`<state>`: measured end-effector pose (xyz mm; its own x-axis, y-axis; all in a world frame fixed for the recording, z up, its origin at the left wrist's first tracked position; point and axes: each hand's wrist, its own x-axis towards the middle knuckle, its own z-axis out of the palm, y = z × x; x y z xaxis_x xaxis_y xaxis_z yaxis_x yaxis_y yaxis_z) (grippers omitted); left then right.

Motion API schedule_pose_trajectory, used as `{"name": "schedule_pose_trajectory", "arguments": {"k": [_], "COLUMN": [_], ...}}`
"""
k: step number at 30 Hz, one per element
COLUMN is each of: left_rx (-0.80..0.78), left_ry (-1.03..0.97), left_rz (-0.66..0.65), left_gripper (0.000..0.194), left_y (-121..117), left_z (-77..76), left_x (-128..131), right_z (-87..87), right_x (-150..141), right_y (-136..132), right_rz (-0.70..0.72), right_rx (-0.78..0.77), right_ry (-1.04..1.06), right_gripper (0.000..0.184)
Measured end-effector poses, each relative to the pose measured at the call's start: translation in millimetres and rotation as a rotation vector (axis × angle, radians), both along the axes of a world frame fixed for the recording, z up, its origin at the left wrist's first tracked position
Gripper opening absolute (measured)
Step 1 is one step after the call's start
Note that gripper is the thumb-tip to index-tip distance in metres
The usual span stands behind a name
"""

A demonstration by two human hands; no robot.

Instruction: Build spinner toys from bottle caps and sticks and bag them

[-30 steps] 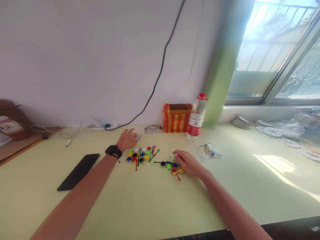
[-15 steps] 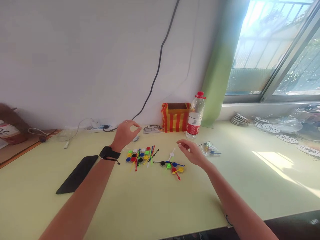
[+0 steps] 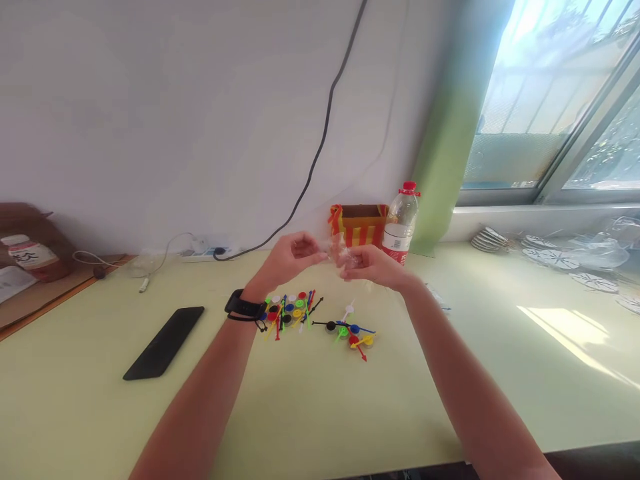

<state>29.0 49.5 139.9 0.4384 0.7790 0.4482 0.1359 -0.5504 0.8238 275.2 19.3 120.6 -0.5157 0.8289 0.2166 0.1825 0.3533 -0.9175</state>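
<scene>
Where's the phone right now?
In the head view, the phone lies flat on the table at the left, just left of the left forearm and below the white cable.

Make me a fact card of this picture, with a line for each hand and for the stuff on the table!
right hand: fingers seem to pinch clear plastic
left hand: fingers beside the plastic, touching unclear
left wrist: black watch
six-piece group: black, white, green, blue, red, yellow
bigger group: mixed colours, partly behind the watch
left on table: flat black thing
back: striped box, red-capped bottle
</scene>
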Motion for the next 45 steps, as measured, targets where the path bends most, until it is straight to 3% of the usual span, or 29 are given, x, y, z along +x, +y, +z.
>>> {"name": "schedule_pose_trajectory", "arguments": {"k": [5, 9, 16, 22, 27, 32, 35, 40, 45], "left_rx": [-0.031, 0.016, -0.020, -0.051, -0.073, -0.073, -0.148, -0.155, -0.105], "left_ry": [0.282, 0.350, 0.262, 0.159, 0.182, -0.030, -0.083, 0.212, 0.343], "left_rz": [-0.060, -0.091, -0.103, -0.048, -0.065, 0.029, 0.011, -0.119, -0.090], "left_gripper": [0.039, 0.038, 0.030, 0.029, 0.028, 0.026, 0.026, 0.029, 0.031], "left_y": [1.9, -4.4, -5.1, 2.5, -0.6, 9.5, 11.2, 0.7, 2.8], "left_z": [0.0, 2.7, 1.3, -1.4, -0.6, -5.8, -5.1, -0.9, -2.5], "left_x": [-14.0, -10.1, -8.2, -25.8, -25.7, -23.9, -26.3, -26.7, -31.0], "right_z": [-5.8, -1.2, 13.2, 19.6, 23.1, 21.9, 21.7, 22.9, 22.6], "right_x": [15.1, 11.4, 1.3, 15.9, 16.0, 14.9, 17.1, 19.6, 29.0], "right_y": [6.6, 2.2, -11.1, -14.0, -16.7, -15.2, -14.7, -15.7, -12.0], "right_rz": [-0.004, -0.015, 0.002, -0.084, -0.020, -0.012, -0.013, 0.015, -0.102], "right_rx": [0.002, 0.078, 0.169, 0.141, 0.081, 0.022, 0.033, 0.072, 0.116], "right_ry": [-0.216, -0.316, -0.429, -0.408, -0.447, -0.435, -0.418, -0.460, -0.271], "right_gripper": [0.023, 0.017, 0.010, 0.017, 0.021, 0.021, 0.022, 0.021, 0.027]}}
